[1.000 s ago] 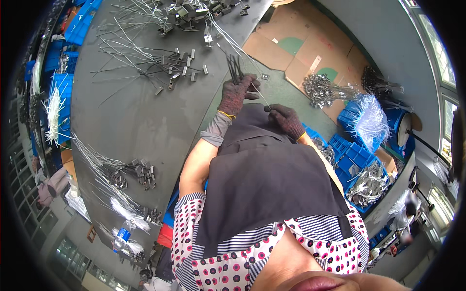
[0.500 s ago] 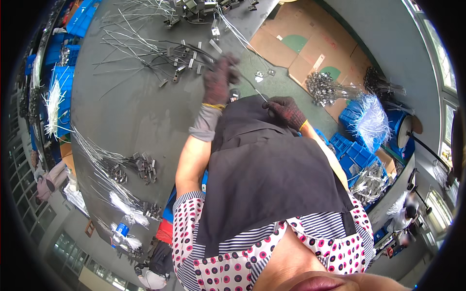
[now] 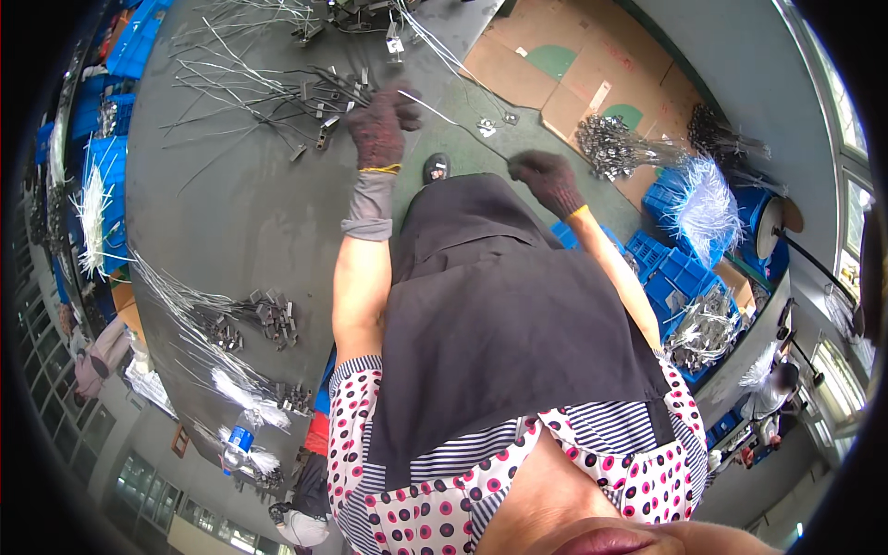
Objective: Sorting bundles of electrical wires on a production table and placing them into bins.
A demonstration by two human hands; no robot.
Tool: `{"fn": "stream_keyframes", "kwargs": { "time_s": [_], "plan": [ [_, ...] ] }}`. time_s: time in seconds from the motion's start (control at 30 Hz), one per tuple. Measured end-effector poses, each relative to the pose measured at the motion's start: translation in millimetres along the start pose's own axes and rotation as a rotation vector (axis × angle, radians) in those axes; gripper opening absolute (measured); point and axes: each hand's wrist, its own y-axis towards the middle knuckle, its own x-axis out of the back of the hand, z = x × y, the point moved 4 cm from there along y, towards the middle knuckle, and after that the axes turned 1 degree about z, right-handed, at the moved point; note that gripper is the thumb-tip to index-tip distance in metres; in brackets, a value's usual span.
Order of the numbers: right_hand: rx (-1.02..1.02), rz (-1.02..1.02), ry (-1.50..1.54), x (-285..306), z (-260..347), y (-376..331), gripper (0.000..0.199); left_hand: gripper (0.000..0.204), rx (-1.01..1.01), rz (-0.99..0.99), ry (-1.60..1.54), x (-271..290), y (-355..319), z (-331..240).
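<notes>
Clearly, a thin wire [image 3: 453, 120] spans both gloved hands, fingers of each closed on it

Flattened cardboard sheets [image 3: 555, 69] lie on the floor; blue crates [image 3: 680, 277] stand near a plastic bottle's [image 3: 236, 442] opposite side.

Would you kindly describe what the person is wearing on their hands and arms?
Both hands wear dark maroon-grey knitted work gloves with yellow-trimmed cuffs: the left hand and the right hand. A grey fabric wrist sleeve covers the left wrist below the glove. Short white sleeves with red and dark dots end above the bare forearms.
</notes>
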Motion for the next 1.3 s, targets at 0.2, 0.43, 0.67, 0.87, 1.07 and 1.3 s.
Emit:
{"fn": "stream_keyframes", "kwargs": {
  "time_s": [0.2, 0.43, 0.67, 0.87, 1.07, 1.3],
  "plan": [
    [0.088, 0.026, -0.458, 37.4, -117.6, -55.1, 0.020, 0.019, -0.054, -0.063, 0.067, 108.1, 68.0, -28.5],
    [0.103, 0.003, -0.202, -0.3, -97.9, -41.9, 0.020, 0.022, -0.235, -0.186, -0.247, 136.2, 51.4, -86.1],
    [0.457, 0.084, -0.280, -72.1, 111.2, 58.3, 0.053, 0.041, -0.331, -0.586, -0.213, 255.6, 4.2, -97.6],
    [0.006, -0.227, -0.766, -25.1, 69.8, 133.4, 0.072, 0.042, -0.103, -0.573, -0.187, 247.2, -38.9, -56.2],
    [-0.107, 0.046, -0.594, -50.7, 8.1, 161.1, 0.044, 0.047, -0.087, -0.411, -0.233, 201.3, -57.7, -17.7],
    [0.036, 0.114, -0.610, -22.4, 112.8, 157.3, 0.030, 0.051, 0.082, -0.189, -0.340, 164.1, -57.3, -2.1]
  ]
}}
